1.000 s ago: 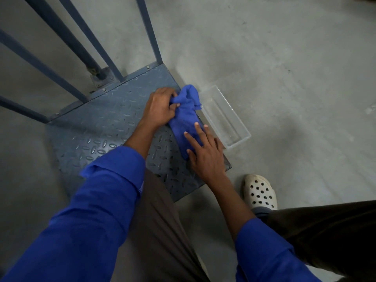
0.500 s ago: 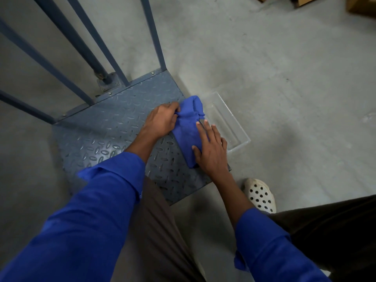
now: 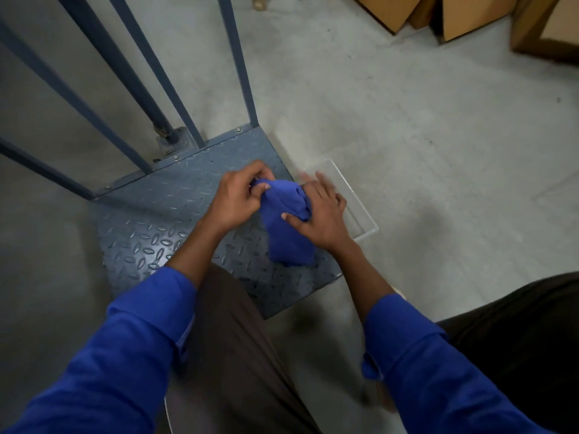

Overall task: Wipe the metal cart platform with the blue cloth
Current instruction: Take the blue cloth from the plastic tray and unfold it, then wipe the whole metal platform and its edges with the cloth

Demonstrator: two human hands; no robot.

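Grey concrete floor (image 3: 407, 126) all round, scuffed and dull. Brown cardboard boxes (image 3: 463, 14) stand well beyond my hands, at the far edge of view. The metal cart platform (image 3: 150, 233) lies under and to the left of my hands: blue-grey tread plate with raised lozenges, and blue frame bars (image 3: 241, 64) rising from its far edge. A clear plastic tray (image 3: 360, 208) sits on the floor just right of my right hand, beside the platform's edge.

The blue cloth (image 3: 288, 227) is bunched between both hands above the platform's right part. My left hand (image 3: 238, 198) is closed, pinching its upper end. My right hand (image 3: 319, 214) presses against its right side, thumb on the fabric, fingers spread and blurred; I cannot tell whether it grips.

Against half a second ago: the cloth is gathered up rather than pressed flat, my right hand has moved from its lower end to its side, and the boxes have come into view.
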